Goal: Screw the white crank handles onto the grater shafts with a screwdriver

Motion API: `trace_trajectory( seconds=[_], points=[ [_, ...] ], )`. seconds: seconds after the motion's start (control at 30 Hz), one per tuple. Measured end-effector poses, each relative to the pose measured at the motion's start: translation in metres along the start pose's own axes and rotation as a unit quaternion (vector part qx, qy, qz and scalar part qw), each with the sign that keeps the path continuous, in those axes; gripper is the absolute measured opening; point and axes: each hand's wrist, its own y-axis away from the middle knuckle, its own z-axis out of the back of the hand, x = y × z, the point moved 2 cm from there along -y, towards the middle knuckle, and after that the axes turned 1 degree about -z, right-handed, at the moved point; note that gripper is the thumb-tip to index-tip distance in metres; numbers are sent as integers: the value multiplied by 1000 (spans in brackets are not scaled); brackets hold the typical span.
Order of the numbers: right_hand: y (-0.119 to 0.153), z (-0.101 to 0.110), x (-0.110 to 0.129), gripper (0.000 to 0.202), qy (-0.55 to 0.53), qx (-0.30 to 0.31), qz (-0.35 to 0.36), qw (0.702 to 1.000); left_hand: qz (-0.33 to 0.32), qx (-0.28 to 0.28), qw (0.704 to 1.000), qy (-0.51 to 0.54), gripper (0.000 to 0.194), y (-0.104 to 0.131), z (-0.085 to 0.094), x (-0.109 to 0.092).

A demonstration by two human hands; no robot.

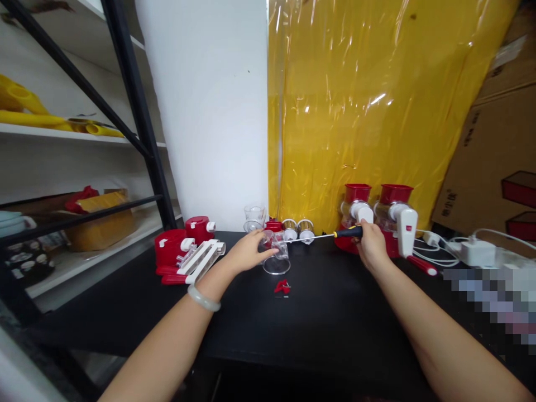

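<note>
My left hand [251, 250] is closed around a clear plastic grater body [276, 262], whose round rim faces down on the black table. In my right hand [372, 245] is a screwdriver [347, 232] with a black and yellow handle. Its long metal shaft points left, and the tip reaches the clear body near my left fingers; whether it touches a screw is too small to tell. Small red plastic pieces [282, 287] lie on the table in front of the clear body, with a tiny thin metal piece beside them.
Red bases [171, 248] and white crank handles [205, 259] lie at left. Behind my hands are metal grater drums [305, 230] and another clear body [254, 216]. Two assembled red-and-white graters [396, 218] stand at right, near a white charger [477, 253] with cables.
</note>
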Motion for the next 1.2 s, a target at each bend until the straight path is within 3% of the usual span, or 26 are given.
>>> trace_trajectory(
  seconds=[0.27, 0.5, 0.67, 1.0, 1.2],
  points=[
    [3, -4, 1, 38, -66, -25, -33, 997, -10, -2, 1000, -4, 50, 0, -1, 0],
    [9, -7, 5, 18, -137, -46, -54, 988, -4, 3, 1000, -8, 50, 0, 0, -1],
    [13, -11, 12, 14, -213, -24, -98, 972, -7, 1, 1000, -7, 48, 0, -1, -1],
    [13, -10, 15, 6, -219, -7, -163, 962, -10, 4, 1000, -4, 48, 0, -2, 0],
    [13, -8, 19, 14, -194, 11, -178, 965, -3, 4, 1000, -6, 49, 0, -1, 0]
  ],
)
